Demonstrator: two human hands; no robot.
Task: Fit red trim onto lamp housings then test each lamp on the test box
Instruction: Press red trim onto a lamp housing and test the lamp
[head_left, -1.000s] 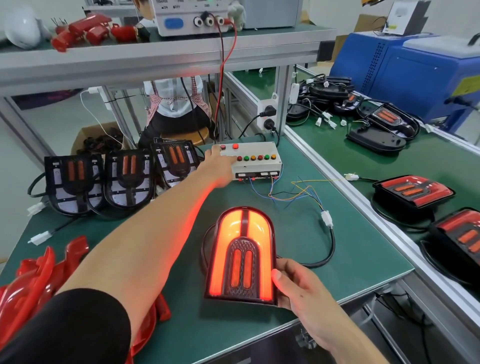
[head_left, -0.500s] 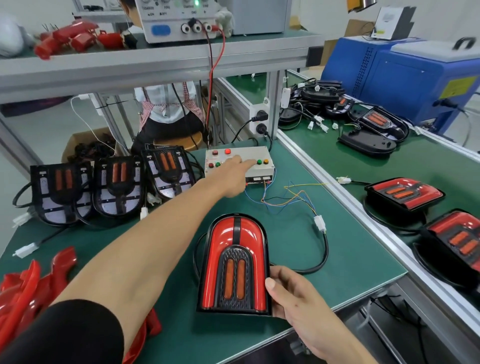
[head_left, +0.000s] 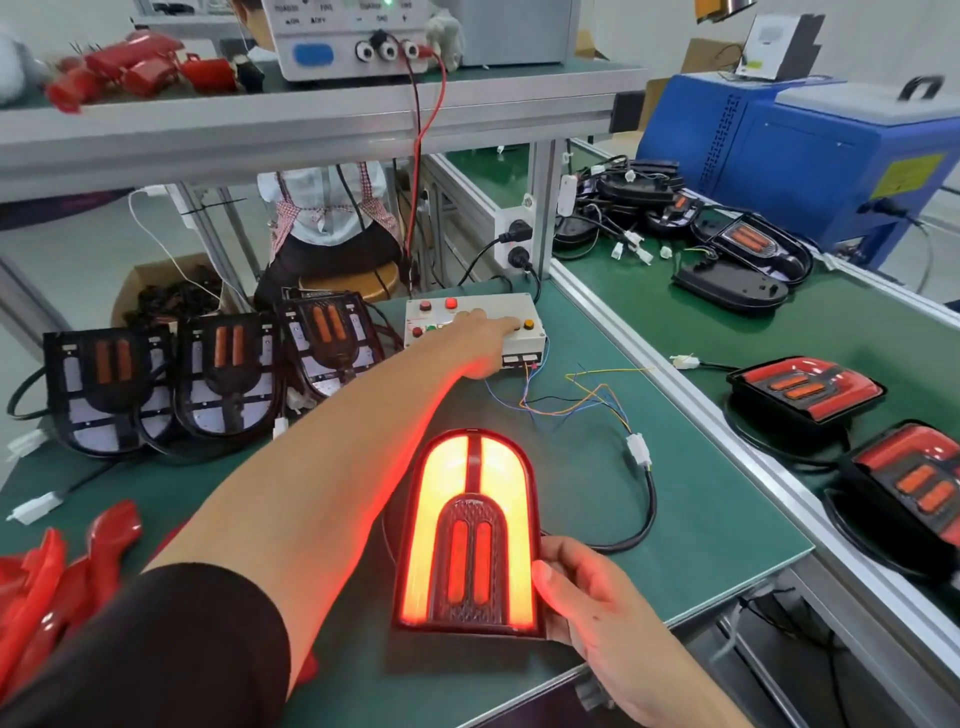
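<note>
A lamp with red trim (head_left: 470, 535) lies on the green bench in front of me, glowing bright orange-red. My right hand (head_left: 587, 597) holds its lower right edge, thumb on the lens. My left hand (head_left: 480, 338) reaches across to the white test box (head_left: 519, 312), a finger pressing a button near the box's right end. A black cable with a white connector (head_left: 638, 451) runs from the lamp to the box's coloured wires. Three untrimmed black lamp housings (head_left: 223, 379) stand in a row at the left. Loose red trim pieces (head_left: 57, 577) lie at the near left.
Finished red lamps (head_left: 802, 387) sit on the conveyor bench to the right, with more black housings (head_left: 748, 249) and cables farther back. A power supply (head_left: 358, 36) stands on the shelf above. A blue machine (head_left: 810, 145) is at the far right. Another person sits behind the bench.
The lamp was lit a second ago, dark half a second ago, and glows again now. My left hand has moved rightward along the test box buttons.
</note>
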